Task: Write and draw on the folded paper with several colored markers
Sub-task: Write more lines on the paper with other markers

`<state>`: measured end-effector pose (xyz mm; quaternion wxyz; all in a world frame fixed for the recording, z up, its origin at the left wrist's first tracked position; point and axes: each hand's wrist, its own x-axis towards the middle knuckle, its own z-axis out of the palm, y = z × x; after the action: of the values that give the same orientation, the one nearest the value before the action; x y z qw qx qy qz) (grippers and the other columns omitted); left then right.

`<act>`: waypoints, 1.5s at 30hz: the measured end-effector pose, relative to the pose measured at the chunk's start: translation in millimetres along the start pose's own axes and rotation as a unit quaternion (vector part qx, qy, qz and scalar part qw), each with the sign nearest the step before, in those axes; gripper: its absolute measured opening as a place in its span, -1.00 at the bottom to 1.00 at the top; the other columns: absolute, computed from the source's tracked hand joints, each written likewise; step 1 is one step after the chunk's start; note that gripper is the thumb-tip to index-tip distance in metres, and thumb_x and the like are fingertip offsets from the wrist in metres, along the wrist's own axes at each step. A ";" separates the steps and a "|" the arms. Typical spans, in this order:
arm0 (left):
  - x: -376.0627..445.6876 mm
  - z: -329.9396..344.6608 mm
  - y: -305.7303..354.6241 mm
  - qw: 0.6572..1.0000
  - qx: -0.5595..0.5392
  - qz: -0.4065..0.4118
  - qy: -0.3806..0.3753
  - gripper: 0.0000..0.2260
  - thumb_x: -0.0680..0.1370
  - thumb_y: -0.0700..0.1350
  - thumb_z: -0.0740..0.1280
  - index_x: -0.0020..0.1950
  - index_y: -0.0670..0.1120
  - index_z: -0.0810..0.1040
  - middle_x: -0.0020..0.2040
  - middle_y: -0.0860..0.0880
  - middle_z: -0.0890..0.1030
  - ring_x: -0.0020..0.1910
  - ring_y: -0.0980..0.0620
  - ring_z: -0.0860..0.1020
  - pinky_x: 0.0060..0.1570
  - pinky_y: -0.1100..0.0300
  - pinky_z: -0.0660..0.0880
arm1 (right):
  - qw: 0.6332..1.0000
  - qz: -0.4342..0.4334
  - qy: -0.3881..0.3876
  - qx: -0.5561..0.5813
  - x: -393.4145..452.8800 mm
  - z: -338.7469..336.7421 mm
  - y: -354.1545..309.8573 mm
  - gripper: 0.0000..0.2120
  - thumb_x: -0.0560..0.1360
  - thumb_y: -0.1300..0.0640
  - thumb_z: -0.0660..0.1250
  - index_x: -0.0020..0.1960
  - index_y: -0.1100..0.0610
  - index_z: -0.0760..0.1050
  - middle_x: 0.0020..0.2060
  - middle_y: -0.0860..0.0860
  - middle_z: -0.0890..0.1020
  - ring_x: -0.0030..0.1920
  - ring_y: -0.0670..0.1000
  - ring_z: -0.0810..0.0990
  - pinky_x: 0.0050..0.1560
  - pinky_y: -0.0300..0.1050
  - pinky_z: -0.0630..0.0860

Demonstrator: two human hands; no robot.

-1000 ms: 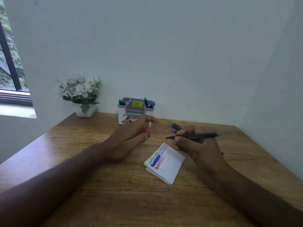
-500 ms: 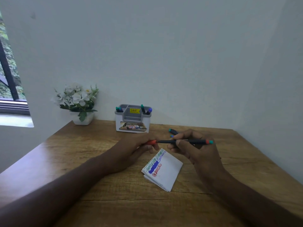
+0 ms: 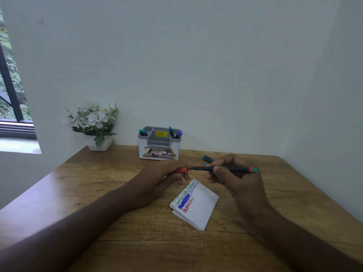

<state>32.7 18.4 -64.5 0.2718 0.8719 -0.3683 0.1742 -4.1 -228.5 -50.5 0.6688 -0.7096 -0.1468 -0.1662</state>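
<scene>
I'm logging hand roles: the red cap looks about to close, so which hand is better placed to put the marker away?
Probably the right hand: it grips the marker barrel, while the left hand only pinches the red cap at its tip.
</scene>
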 end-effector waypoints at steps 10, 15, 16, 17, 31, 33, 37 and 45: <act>1.7 2.2 6.8 0.997 0.053 -0.019 -0.057 -0.71 0.71 -0.03 0.24 0.42 0.06 0.54 0.29 0.17 0.58 0.20 0.25 0.50 0.13 0.40 0.43 | 0.977 -0.084 -0.067 -0.185 -2.8 1.5 5.5 -0.82 0.44 0.07 0.58 -0.07 -0.20 0.71 -0.10 -0.36 0.74 -0.01 -0.25 0.71 -0.11 -0.40 0.62; 5.5 9.0 16.2 0.997 0.076 -0.002 0.004 -0.79 0.66 0.00 0.34 0.26 0.06 0.67 0.05 0.05 0.55 0.02 0.11 0.46 -0.11 0.21 0.42 | 0.964 -0.140 -0.067 -0.215 -6.6 14.3 -2.7 -0.82 0.37 -0.10 0.48 -0.12 -0.37 0.56 -0.27 -0.60 0.59 -0.05 -0.43 0.64 -0.15 -0.58 0.50; 6.1 9.9 16.7 0.997 0.077 -0.011 0.014 -0.79 0.66 -0.01 0.34 0.27 0.07 0.66 0.02 0.07 0.52 -0.01 0.11 0.44 -0.14 0.23 0.40 | 0.963 -0.146 -0.051 -0.221 -6.2 15.3 -1.2 -0.84 0.36 -0.14 0.46 -0.10 -0.36 0.57 -0.29 -0.56 0.60 -0.06 -0.44 0.64 -0.15 -0.58 0.49; 6.0 11.5 17.5 0.996 0.080 -0.016 0.026 -0.77 0.66 -0.01 0.34 0.30 0.09 0.65 0.01 0.07 0.51 -0.02 0.12 0.43 -0.16 0.26 0.37 | 0.963 -0.147 -0.036 -0.224 -6.4 15.9 -0.5 -0.84 0.35 -0.16 0.46 -0.07 -0.31 0.60 -0.26 -0.52 0.60 -0.07 -0.43 0.64 -0.14 -0.58 0.50; 9.9 19.7 35.1 0.993 0.032 -0.051 0.102 -0.79 0.63 0.01 0.39 0.26 0.16 0.66 0.01 0.20 0.63 -0.07 0.23 0.57 -0.13 0.40 0.46 | 0.961 -0.167 -0.011 -0.218 0.0 12.3 7.2 -0.69 0.40 -0.20 0.48 0.09 -0.11 0.66 -0.22 -0.43 0.64 -0.09 -0.35 0.68 -0.10 -0.44 0.62; 15.4 18.3 35.9 0.989 0.043 -0.061 0.131 -0.81 0.62 -0.03 0.41 0.23 0.11 0.64 -0.01 0.28 0.59 -0.06 0.28 0.59 -0.11 0.43 0.50 | 0.967 -0.155 -0.010 -0.200 2.2 9.1 8.4 -0.62 0.45 -0.14 0.53 0.22 -0.08 0.62 -0.22 -0.26 0.72 -0.13 -0.22 0.72 -0.12 -0.30 0.67; 30.4 -3.3 22.0 0.950 0.020 -0.135 0.280 -0.89 0.62 0.01 0.42 0.13 0.05 0.61 -0.08 0.19 0.70 -0.13 0.28 0.67 -0.17 0.45 0.54 | 0.968 -0.110 -0.027 -0.224 6.5 6.2 12.7 -0.69 0.53 -0.18 0.43 0.19 -0.06 0.58 -0.21 -0.14 0.70 -0.10 -0.21 0.69 -0.09 -0.14 0.69; 120.8 -57.8 -22.7 0.914 0.105 -0.259 0.293 -0.78 0.65 0.14 0.31 -0.08 0.12 0.69 -0.20 0.28 0.67 -0.13 0.24 0.61 -0.22 0.25 0.46 | 0.962 -0.091 -0.086 -0.243 9.4 3.4 19.3 -0.88 0.58 -0.08 0.42 0.09 -0.11 0.60 -0.16 -0.18 0.70 0.00 -0.26 0.66 -0.05 -0.31 0.65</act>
<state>124.2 0.3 34.3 0.3099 0.8700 -0.0126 0.3834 12.8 -226.4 -64.0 0.4430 -0.8461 -0.2227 -0.1957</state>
